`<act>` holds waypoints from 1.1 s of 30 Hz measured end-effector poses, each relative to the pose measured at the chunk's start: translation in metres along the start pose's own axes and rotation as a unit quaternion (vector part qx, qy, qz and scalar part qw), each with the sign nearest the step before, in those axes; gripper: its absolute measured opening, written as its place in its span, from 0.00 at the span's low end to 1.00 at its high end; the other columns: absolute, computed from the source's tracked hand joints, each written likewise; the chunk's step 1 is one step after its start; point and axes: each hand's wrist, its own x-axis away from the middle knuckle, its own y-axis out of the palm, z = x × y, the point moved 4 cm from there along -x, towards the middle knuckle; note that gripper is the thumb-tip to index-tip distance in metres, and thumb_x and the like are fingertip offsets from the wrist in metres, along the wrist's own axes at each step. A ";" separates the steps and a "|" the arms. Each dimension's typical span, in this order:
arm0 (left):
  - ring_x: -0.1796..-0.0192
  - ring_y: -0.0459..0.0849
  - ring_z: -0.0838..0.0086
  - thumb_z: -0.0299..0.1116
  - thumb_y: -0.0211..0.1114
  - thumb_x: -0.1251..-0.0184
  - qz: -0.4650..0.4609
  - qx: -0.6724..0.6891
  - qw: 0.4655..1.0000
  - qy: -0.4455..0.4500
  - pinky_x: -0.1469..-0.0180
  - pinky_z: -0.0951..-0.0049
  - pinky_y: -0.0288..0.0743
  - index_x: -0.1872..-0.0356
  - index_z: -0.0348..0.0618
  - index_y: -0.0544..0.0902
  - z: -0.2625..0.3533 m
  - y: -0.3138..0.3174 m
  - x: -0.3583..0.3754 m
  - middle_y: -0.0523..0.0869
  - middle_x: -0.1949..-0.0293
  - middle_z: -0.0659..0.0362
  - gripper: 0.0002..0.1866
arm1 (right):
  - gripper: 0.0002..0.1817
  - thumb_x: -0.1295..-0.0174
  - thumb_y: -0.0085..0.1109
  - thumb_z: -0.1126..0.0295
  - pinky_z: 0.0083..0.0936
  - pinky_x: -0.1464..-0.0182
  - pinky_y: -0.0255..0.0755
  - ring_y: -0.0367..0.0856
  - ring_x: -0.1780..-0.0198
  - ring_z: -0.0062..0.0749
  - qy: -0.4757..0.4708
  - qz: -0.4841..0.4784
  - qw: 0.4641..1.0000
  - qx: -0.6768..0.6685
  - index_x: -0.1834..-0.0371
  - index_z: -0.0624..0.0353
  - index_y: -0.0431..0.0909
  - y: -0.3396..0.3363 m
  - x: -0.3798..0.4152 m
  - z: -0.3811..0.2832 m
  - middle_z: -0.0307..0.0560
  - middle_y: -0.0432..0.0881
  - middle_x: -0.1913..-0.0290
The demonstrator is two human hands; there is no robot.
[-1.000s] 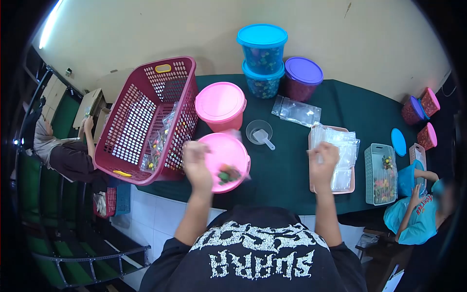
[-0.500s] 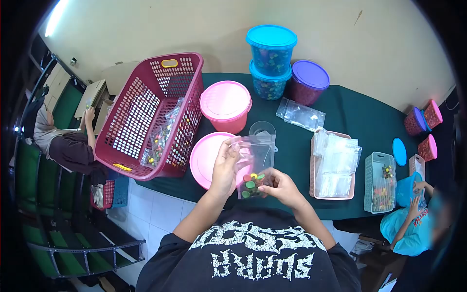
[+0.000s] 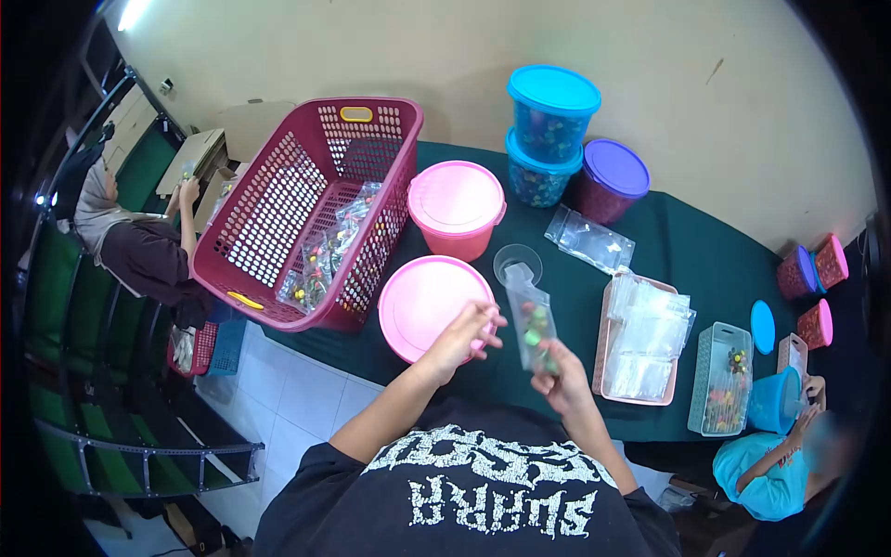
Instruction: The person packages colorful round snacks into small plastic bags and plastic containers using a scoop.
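My right hand pinches the lower end of a clear plastic bag holding small round pieces in green, red and brown, with the bag tilted up and slightly blurred. Apart from the bag, my left hand holds nothing, its fingers spread over the edge of a round pink lid. A clear round cup or dish sits just behind the bag. To the right, a pink tray contains a pile of flat clear bags.
A maroon basket with several filled bags stands at left, beside a lidded pink tub. Stacked blue tubs and a purple-lidded tub are at the back. People work at left and right.
My left hand has let go of the bag and opened. My right hand has moved right and down slightly, holding the bag alone and turned edge-on. The view has shifted a little.
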 end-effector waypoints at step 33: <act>0.51 0.82 0.75 0.22 0.62 0.35 0.194 -0.043 0.956 0.214 0.54 0.79 0.78 0.26 0.40 0.51 0.133 -0.268 0.138 0.74 0.41 0.48 0.39 | 0.34 0.36 0.59 0.69 0.27 0.52 0.78 0.78 0.45 0.33 -0.024 -0.154 0.917 0.366 0.30 0.67 0.54 0.322 -0.159 0.069 0.59 0.74 0.40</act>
